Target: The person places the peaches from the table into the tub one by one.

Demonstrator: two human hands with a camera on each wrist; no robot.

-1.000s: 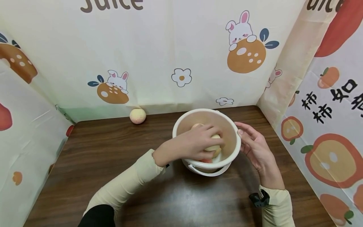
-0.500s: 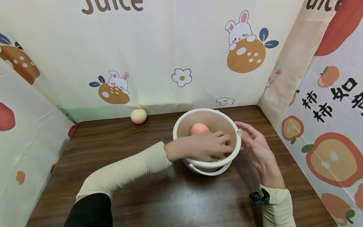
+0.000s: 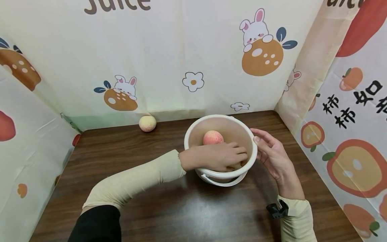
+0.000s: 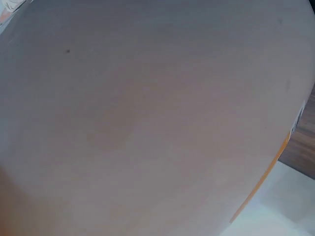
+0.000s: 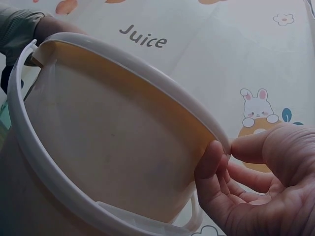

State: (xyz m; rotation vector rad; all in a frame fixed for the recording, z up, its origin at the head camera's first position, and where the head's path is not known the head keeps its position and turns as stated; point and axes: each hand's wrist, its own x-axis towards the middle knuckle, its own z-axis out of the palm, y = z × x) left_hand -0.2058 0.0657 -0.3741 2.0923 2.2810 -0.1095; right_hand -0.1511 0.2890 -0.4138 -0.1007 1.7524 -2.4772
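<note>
A white bucket [image 3: 225,174] stands on the table with its handle hanging at the front. My left hand [image 3: 219,157] reaches inside, its fingers curled over a yellowish peach that is mostly hidden beneath them. Another peach, pink [image 3: 213,137], lies in the bucket behind that hand. At the right side, the thumb and fingers of my right hand [image 3: 273,156] pinch the bucket's rim, as the right wrist view shows up close. A blurred pale surface fills most of the left wrist view, and no fingers show there.
A pale yellow and pink peach [image 3: 147,123] sits at the back left edge of the brown wooden table [image 3: 151,215]. Printed cloth walls [image 3: 169,50] enclose the back and both sides.
My left hand has moved right and lower in the bucket with the yellowish peach, uncovering the pink one. My right hand has stayed at the rim.
</note>
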